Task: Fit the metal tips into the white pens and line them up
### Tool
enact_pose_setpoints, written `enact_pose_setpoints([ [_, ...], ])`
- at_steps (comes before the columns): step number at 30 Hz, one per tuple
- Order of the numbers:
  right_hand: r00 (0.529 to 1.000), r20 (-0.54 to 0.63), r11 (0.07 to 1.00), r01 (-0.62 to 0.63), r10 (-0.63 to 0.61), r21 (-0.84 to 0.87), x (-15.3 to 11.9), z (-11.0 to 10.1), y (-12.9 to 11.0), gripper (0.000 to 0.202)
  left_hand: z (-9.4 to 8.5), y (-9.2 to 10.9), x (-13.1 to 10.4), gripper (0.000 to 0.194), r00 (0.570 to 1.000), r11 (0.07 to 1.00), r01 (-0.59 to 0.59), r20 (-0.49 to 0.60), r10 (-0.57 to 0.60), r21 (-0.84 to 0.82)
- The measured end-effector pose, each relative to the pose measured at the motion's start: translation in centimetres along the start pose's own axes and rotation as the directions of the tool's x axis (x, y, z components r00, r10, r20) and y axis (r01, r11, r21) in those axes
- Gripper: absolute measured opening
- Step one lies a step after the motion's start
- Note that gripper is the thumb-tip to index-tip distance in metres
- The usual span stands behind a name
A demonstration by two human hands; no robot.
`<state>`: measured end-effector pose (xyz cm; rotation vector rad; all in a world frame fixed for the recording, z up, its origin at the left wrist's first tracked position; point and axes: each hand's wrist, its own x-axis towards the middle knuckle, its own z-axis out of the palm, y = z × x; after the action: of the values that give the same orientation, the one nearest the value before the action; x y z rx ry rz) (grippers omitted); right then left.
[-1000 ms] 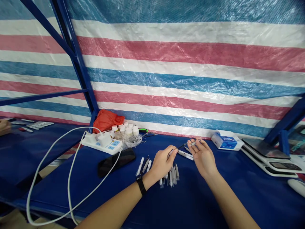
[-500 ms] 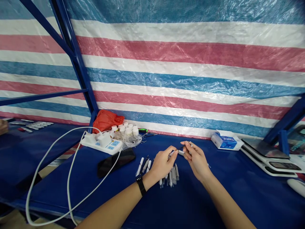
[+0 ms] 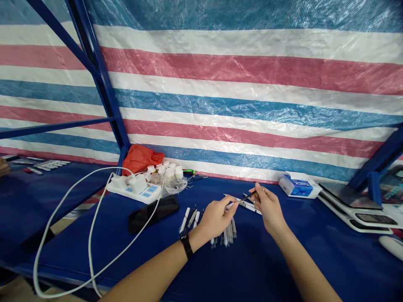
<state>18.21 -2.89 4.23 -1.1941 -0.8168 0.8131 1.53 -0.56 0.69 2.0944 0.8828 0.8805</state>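
My left hand (image 3: 217, 216), with a black band on its wrist, is closed in a pinch on a slim white pen-shaped piece, mostly hidden by the fingers. Between thumb and fingers, my right hand (image 3: 267, 209) grips a thin dark rod (image 3: 248, 196) that slants down to the left hand's fingertips. Whether the rod's tip enters the piece is too small to tell. Several white pen-shaped sticks (image 3: 253, 208) lie just behind the hands. Under the left hand sits a bundle of grey-white pen-shaped tubes (image 3: 229, 234). More white and grey pens (image 3: 185, 220) lie left of it.
A black phone (image 3: 154, 214) and a white power strip (image 3: 146, 193) with looping cables are on the left. Behind are white-capped bottles (image 3: 170, 173) and a red bag (image 3: 141, 158). On the right are a blue-white box (image 3: 299, 186) and scales (image 3: 352, 205). Another person's hand (image 3: 3, 167) shows far left.
My right hand has moved right, away from the left hand, and more of the dark rod shows. White sticks behind the hands are now uncovered. My left hand has barely moved.
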Motion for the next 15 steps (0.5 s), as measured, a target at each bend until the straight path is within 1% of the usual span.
enact_pose_setpoints([
  [4,1.0,-0.013,1.0,-0.015,0.016,0.002,0.01,0.05,-0.09,0.07,0.19,-0.24,-0.06,0.031,1.0,0.999,-0.011,0.013,0.01,0.044],
  [9,0.999,-0.043,1.0,-0.012,0.013,0.006,0.14,-0.08,-0.03,0.071,0.17,-0.13,-0.13,0.029,0.999,0.998,-0.028,0.031,0.026,0.056],
  [15,1.0,-0.023,1.0,-0.018,0.018,-0.018,0.19,-0.05,0.1,0.069,0.02,0.04,-0.1,0.029,0.999,0.997,-0.035,0.038,0.032,0.068],
])
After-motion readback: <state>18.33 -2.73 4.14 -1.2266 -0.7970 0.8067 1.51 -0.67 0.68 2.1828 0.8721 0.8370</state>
